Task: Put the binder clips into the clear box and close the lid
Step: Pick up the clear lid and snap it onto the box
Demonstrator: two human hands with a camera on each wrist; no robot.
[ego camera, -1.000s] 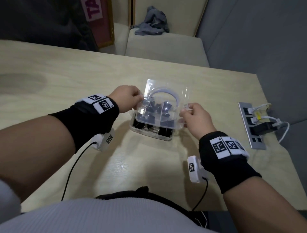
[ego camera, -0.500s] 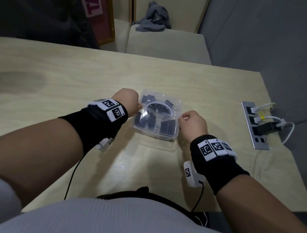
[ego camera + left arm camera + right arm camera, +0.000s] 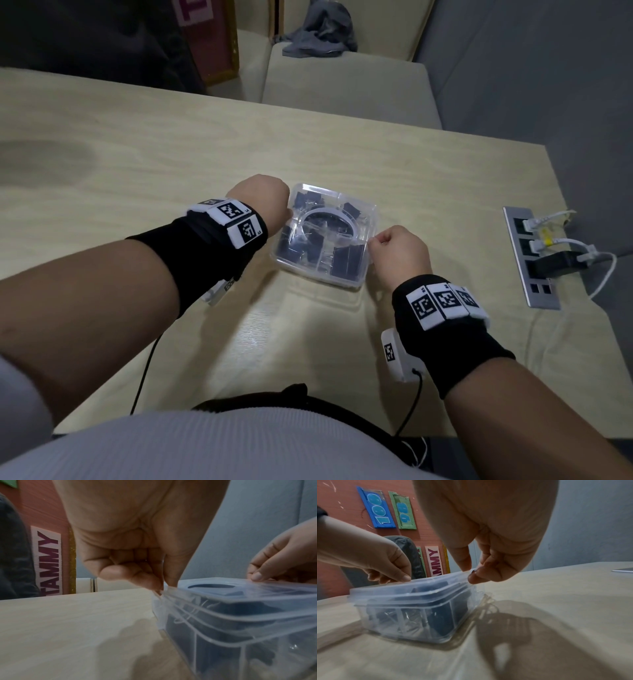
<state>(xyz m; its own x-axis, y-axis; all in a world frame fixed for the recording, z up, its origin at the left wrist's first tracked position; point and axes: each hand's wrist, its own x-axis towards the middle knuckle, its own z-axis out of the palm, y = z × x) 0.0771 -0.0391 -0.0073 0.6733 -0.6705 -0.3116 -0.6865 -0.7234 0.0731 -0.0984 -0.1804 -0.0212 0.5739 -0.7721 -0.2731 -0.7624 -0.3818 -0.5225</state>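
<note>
- A pale wood-grain table (image 3: 171, 164) fills most of the head view; its surface gives soft reflections under even indoor light.
- A metal socket panel (image 3: 529, 260) is set into the table near its right edge, with white cables (image 3: 561, 244) and a black plug (image 3: 556, 263) in it.
- Behind the far edge stands a cream cushioned bench (image 3: 346, 89), with a crumpled grey cloth (image 3: 320, 32) lying on it.
- A plain grey wall (image 3: 531, 68) rises to the right.
- To the left is a reddish board (image 3: 347, 504) bearing a blue "100" plaque (image 3: 376, 507), a green "98" plaque (image 3: 403, 510) and a pink sign with dark letters (image 3: 48, 561).
</note>
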